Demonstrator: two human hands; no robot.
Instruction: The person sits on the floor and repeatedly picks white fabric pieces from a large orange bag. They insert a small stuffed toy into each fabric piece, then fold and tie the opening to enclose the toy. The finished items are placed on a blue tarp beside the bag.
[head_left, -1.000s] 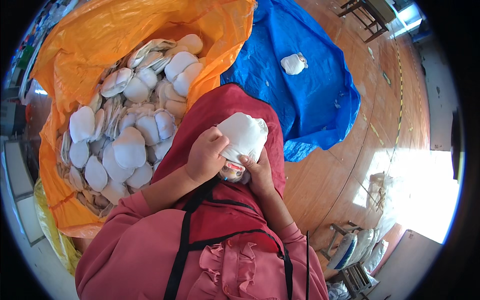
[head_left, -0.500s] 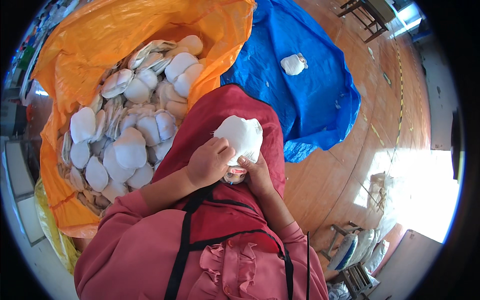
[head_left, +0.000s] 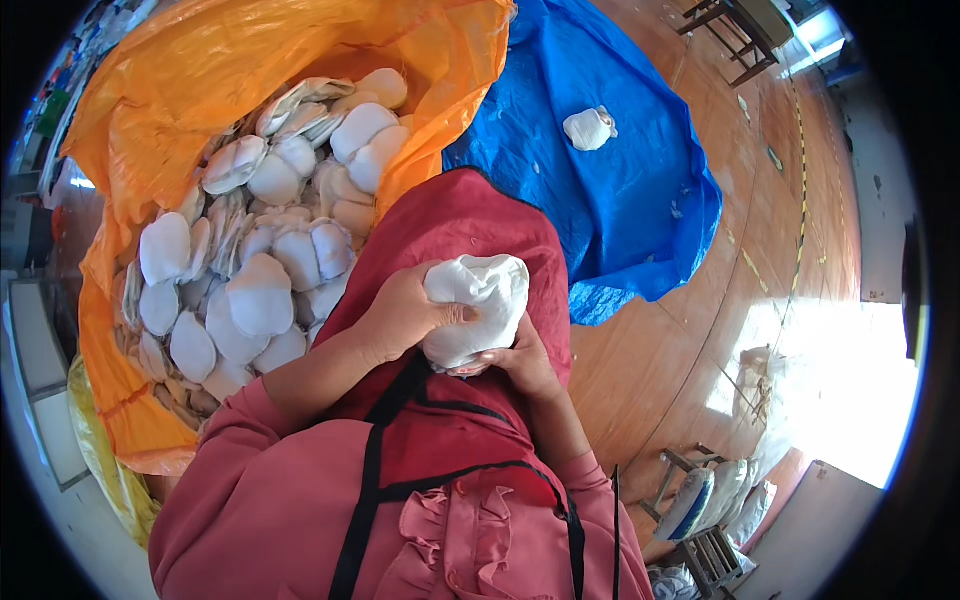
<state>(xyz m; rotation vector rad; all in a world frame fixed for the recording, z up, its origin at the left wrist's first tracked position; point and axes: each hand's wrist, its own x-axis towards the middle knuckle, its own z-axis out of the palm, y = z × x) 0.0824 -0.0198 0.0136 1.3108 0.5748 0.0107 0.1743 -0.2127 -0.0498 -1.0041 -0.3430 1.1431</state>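
Over my lap, a rounded white cloth piece (head_left: 480, 310) is held between my two hands. My left hand (head_left: 408, 315) grips its left side, with the thumb pressed into the cloth. From the lower right, my right hand (head_left: 528, 362) closes on its bottom edge. The cloth has creases and a fold along its top. Little shows of what lies under its lower end. Ahead to the right, a similar white bundle (head_left: 590, 129) rests on a blue plastic sheet (head_left: 640, 190).
An open orange sack (head_left: 150, 90) at my left is filled with white, flat, rounded cloth pads (head_left: 260, 295). A dark red apron (head_left: 480, 215) covers my lap. A wooden stool (head_left: 735, 35) stands far right; white bags (head_left: 715, 495) sit on a rack at the near right.
The white cloth now sits a little lower, more creased. My left hand has shifted up along its side. The multicoloured, shiny thing at its lower end is now mostly hidden.
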